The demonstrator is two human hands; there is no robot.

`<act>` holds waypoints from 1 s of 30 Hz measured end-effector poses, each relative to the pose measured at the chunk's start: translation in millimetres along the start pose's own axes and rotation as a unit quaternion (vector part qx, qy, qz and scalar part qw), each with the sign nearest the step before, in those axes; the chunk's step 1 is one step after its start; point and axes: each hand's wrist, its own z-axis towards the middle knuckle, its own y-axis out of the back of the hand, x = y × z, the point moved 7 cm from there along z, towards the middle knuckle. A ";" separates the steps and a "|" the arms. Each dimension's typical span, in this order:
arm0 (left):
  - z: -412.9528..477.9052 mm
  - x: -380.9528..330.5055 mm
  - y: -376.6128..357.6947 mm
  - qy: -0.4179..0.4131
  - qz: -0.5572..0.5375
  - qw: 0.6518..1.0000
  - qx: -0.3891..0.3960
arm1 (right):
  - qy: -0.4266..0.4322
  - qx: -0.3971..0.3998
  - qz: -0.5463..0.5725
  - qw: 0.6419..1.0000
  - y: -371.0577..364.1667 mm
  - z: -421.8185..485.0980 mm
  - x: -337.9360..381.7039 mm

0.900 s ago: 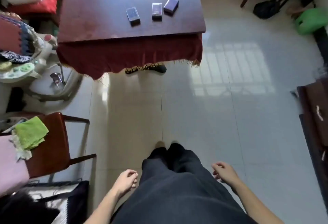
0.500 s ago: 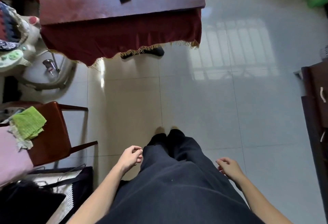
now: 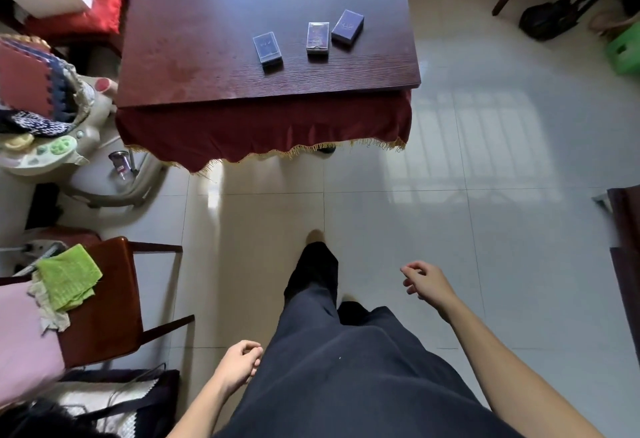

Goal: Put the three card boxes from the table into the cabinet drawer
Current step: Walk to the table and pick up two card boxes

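Far left: a wooden chair (image 3: 104,295) with a green cloth (image 3: 67,276) draped on its seat, clutter above it.

Left hand (image 3: 239,365) hangs low beside the dark trouser leg (image 3: 346,351), fingers (image 3: 251,351) curled loosely inward, nothing held.

Upper centre: dark wood surface (image 3: 207,39) with a red fringed cloth (image 3: 263,129) hanging below its near edge. Three card boxes lie on it in a rough row, toward its right half. Leftmost box (image 3: 267,48) lies flat and apart from the other two. Middle box (image 3: 318,38) also flat, with a shiny wrap that catches light. Rightmost box (image 3: 347,26) sits just beside the middle one, turned at a slight angle; cannot tell whether they touch.

One foot (image 3: 315,236) is forward on the pale tiled floor (image 3: 450,229), well short of the surface.

Right hand (image 3: 427,280) is raised ahead of the body, over the floor, fingers (image 3: 414,269) half curled and slightly spread, empty. Both hands well apart from the boxes.

Far right edge: part of a dark wooden cabinet (image 3: 627,229); the drawer's state cannot be told from here.
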 end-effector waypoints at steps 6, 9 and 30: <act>32.1 -63.5 59.3 -0.009 0.051 0.999 0.001 | -0.021 -0.028 0.007 0.999 12.1 32.2 59.3; 60.5 -127.3 87.3 -0.040 0.033 0.999 -0.001 | -0.050 -0.036 0.011 0.998 18.5 43.0 60.2; 131.1 -414.2 150.3 -0.039 -0.101 0.994 -0.008 | -0.028 0.006 0.008 1.000 100.8 215.6 278.2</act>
